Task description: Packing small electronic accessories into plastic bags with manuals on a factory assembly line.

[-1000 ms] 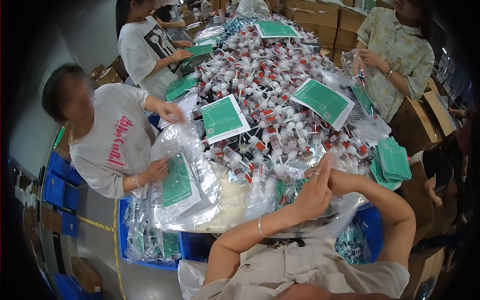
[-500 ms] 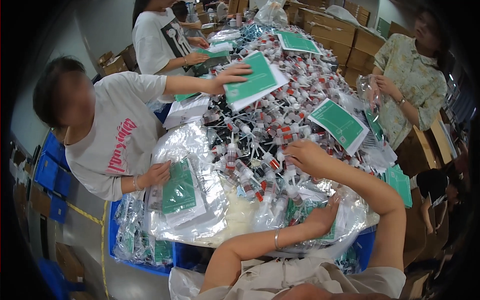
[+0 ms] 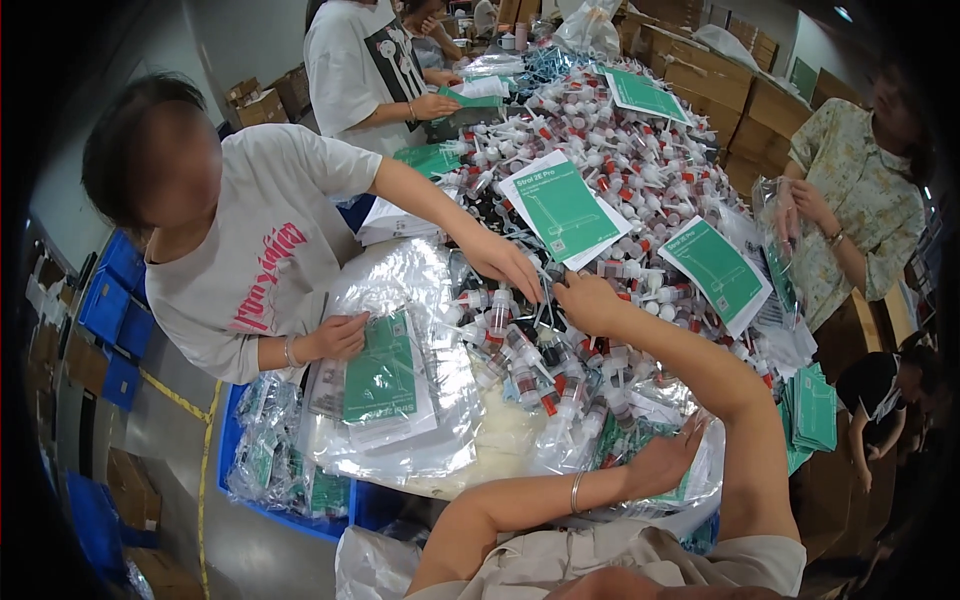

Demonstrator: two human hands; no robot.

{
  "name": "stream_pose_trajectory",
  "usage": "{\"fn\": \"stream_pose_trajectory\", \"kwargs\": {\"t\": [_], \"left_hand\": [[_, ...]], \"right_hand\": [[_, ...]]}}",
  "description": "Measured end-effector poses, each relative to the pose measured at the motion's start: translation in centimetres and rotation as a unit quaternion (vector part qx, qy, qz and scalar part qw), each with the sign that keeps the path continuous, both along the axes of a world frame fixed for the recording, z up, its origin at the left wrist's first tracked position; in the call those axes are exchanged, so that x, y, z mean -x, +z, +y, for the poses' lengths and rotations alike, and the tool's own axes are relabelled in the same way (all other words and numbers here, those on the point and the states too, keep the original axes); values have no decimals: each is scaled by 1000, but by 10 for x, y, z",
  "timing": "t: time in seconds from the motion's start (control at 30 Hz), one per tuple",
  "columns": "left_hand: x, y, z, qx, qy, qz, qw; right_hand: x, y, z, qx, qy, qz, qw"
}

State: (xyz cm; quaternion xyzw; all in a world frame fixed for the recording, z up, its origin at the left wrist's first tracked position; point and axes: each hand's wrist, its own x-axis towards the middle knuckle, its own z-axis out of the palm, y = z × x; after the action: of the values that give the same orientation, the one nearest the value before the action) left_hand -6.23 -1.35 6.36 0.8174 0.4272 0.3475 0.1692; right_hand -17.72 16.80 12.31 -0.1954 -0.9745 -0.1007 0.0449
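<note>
My left hand (image 3: pixel 662 466) is at the near edge of the table, closed on a clear plastic bag (image 3: pixel 712 462) with green and white printed sheets inside. My right hand (image 3: pixel 592 302) reaches over a heap of small clear bottles (image 3: pixel 640 170) with white nozzle tips and red parts. Its fingers are curled down, and whatever they grip is hidden. Close to its fingertips is a co-worker's hand (image 3: pixel 508 266), by a thin white strip. That person's other hand (image 3: pixel 342 337) rests by a green booklet (image 3: pixel 380 375) on clear plastic bags.
More green booklets lie on the heap (image 3: pixel 565 210) (image 3: pixel 715 272). A blue bin (image 3: pixel 290 525) of filled bags stands below the table's left edge. Stacked green booklets (image 3: pixel 812 408) sit at the right. Other people stand around the table, one holding a clear bag (image 3: pixel 772 205).
My right hand has moved slightly forward over the bottles. The co-worker on the left has let go of a green booklet on the heap and brought that hand nearer mine. The view has shifted.
</note>
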Motion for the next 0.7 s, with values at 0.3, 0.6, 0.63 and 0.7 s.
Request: {"fn": "stream_pose_trajectory", "kwargs": {"t": [0.3,0.6,0.63,0.7], "left_hand": [[0,4,1,52,-3,79,996],[-8,-6,-2,16,22,43,999],[-7,-3,-2,21,19,34,999],[-6,-3,-1,12,19,26,999]], "right_hand": [[-20,23,9,271,3,95,958],[-44,45,20,722,-107,336,596],[-47,47,18,770,-103,363,514],[-50,45,18,790,-107,357,487]]}}
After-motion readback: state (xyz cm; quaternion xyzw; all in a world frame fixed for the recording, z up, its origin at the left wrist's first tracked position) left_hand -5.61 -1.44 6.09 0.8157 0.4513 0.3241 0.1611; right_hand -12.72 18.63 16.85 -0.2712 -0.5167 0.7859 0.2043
